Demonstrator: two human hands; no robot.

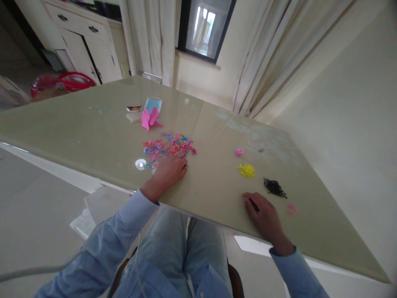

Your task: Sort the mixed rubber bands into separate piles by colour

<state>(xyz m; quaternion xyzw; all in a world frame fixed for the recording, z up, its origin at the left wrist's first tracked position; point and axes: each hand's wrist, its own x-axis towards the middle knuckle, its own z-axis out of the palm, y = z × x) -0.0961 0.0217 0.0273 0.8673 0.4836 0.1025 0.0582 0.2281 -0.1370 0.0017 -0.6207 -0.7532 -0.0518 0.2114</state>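
Note:
A loose pile of small thin bits [172,145], red, pink and blue and looking like tiny elastic bands, lies left of centre on the table. At its near edge is my left hand [171,171], fingers curled down and closed, the fingertips mostly hidden. My right hand [262,213] rests by the table's front edge with thumb and fingers pinched together; what is between them cannot be made out. Beyond it sit a yellow pile [247,170] and a black pile [274,188] of similar bits, with a few pink pieces [292,209] to the right.
A small pink cup-like object [238,152] stands behind the yellow pile. Left of my left hand is a shiny round white item [140,164]. Farther back lie folded pink paper [150,118] and a blue face mask [153,105]. The pale table [211,182] ends near my lap.

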